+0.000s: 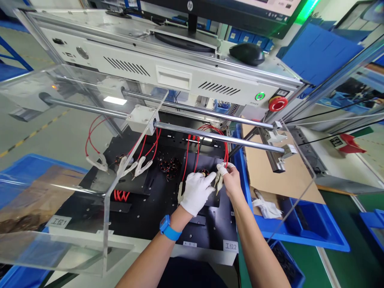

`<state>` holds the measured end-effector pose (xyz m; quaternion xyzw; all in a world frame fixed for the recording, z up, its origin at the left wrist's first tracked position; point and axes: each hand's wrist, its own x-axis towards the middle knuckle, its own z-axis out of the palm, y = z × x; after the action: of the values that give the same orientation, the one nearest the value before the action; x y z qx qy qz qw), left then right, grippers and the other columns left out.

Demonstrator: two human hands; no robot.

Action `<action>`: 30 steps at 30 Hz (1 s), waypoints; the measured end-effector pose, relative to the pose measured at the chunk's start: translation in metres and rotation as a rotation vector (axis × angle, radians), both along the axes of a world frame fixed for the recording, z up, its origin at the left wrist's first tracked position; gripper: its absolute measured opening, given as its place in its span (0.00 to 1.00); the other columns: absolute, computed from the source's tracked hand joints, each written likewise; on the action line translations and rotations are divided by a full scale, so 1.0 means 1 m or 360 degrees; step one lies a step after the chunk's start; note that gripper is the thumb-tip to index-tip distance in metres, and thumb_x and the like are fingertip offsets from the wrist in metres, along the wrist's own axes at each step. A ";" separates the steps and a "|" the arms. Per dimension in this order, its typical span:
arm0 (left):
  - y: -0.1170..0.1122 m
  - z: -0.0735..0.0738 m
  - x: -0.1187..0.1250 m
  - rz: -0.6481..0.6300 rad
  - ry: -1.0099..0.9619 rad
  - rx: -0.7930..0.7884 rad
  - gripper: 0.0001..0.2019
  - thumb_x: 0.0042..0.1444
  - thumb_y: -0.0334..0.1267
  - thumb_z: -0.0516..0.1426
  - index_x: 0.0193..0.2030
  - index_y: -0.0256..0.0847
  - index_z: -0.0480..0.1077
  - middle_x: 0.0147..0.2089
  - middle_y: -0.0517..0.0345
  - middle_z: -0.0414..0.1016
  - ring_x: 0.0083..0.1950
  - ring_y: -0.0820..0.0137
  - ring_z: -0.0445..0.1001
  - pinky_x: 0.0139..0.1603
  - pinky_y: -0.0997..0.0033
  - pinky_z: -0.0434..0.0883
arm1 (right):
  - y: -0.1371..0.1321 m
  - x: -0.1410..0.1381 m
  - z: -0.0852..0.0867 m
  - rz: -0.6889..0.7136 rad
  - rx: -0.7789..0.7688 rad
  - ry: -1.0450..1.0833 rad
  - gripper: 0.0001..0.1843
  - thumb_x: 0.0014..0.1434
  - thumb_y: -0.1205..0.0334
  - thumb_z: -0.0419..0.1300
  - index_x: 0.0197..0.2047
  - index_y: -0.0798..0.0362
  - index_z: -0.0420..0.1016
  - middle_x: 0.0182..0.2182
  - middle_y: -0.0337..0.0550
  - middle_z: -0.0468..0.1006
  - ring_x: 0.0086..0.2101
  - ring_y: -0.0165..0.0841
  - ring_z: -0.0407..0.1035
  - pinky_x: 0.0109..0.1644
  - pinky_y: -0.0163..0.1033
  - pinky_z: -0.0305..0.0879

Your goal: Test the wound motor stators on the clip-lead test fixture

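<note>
Head view: I see the right hand (233, 181), fingers pinched together on pale clips (220, 185), at three o'clock of the gloved left hand (195, 193), whose fingers half-spread near a motor (204, 172) at one o'clock; its hold I cannot tell

Head camera looks forward and down over worktop (141, 218)

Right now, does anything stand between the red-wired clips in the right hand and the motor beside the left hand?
Yes: in this view, the gloved left hand extends fingers between the red-wired clips in the right hand and the partly covered motor.
</note>
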<state>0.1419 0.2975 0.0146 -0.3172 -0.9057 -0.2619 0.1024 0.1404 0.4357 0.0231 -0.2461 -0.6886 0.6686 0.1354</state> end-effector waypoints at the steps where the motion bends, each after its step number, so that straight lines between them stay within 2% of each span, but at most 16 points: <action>1: 0.000 0.000 0.000 0.0003 0.0002 -0.0005 0.21 0.48 0.41 0.61 0.50 0.47 0.66 0.31 0.59 0.70 0.36 0.66 0.66 0.38 0.63 0.61 | 0.000 0.000 0.000 -0.0004 0.0010 -0.0014 0.19 0.42 0.53 0.65 0.35 0.54 0.67 0.29 0.40 0.72 0.27 0.30 0.65 0.31 0.34 0.61; 3: 0.000 0.001 0.000 0.0010 -0.0006 -0.0021 0.18 0.48 0.42 0.60 0.47 0.47 0.67 0.31 0.59 0.70 0.36 0.66 0.66 0.38 0.64 0.60 | 0.000 0.000 0.000 -0.0016 0.0036 -0.0050 0.20 0.42 0.53 0.65 0.36 0.55 0.68 0.30 0.41 0.73 0.28 0.31 0.65 0.32 0.35 0.61; 8: 0.001 0.006 0.001 -0.0048 -0.0085 -0.0077 0.04 0.51 0.40 0.57 0.32 0.45 0.71 0.28 0.58 0.70 0.37 0.66 0.65 0.39 0.63 0.57 | 0.003 -0.001 -0.002 -0.0074 0.0065 -0.0062 0.23 0.40 0.53 0.66 0.37 0.56 0.68 0.31 0.42 0.74 0.29 0.32 0.67 0.33 0.36 0.62; 15: 0.004 0.004 -0.001 -0.0127 0.0039 -0.0146 0.08 0.54 0.39 0.54 0.26 0.44 0.69 0.26 0.60 0.70 0.37 0.67 0.63 0.38 0.62 0.53 | 0.005 -0.003 -0.003 -0.0040 0.0134 -0.0048 0.22 0.40 0.55 0.66 0.38 0.56 0.69 0.32 0.43 0.75 0.31 0.32 0.68 0.36 0.37 0.63; 21: 0.006 0.001 -0.001 -0.0120 0.0097 -0.0166 0.08 0.53 0.40 0.55 0.25 0.43 0.69 0.25 0.60 0.68 0.35 0.67 0.63 0.36 0.62 0.52 | 0.007 -0.003 -0.006 -0.0032 0.0125 -0.0033 0.21 0.40 0.55 0.66 0.37 0.56 0.70 0.31 0.42 0.75 0.31 0.33 0.68 0.36 0.37 0.63; 26: 0.006 -0.002 0.000 -0.0100 0.0123 -0.0151 0.08 0.53 0.41 0.55 0.26 0.44 0.70 0.25 0.60 0.68 0.35 0.68 0.63 0.35 0.63 0.51 | 0.006 0.000 -0.004 0.0008 -0.0030 0.0017 0.24 0.39 0.53 0.67 0.39 0.56 0.69 0.30 0.41 0.74 0.29 0.31 0.67 0.33 0.35 0.63; 30: 0.006 -0.005 -0.001 -0.0106 0.0129 -0.0088 0.08 0.54 0.41 0.54 0.28 0.45 0.71 0.26 0.59 0.69 0.35 0.68 0.63 0.35 0.63 0.52 | 0.008 0.006 -0.006 -0.0037 -0.0235 0.0014 0.26 0.42 0.47 0.65 0.40 0.54 0.67 0.26 0.37 0.72 0.23 0.28 0.65 0.26 0.33 0.62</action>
<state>0.1410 0.3037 0.0095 -0.3604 -0.8966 -0.2270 0.1212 0.1461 0.4439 0.0168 -0.2604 -0.6338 0.7171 0.1278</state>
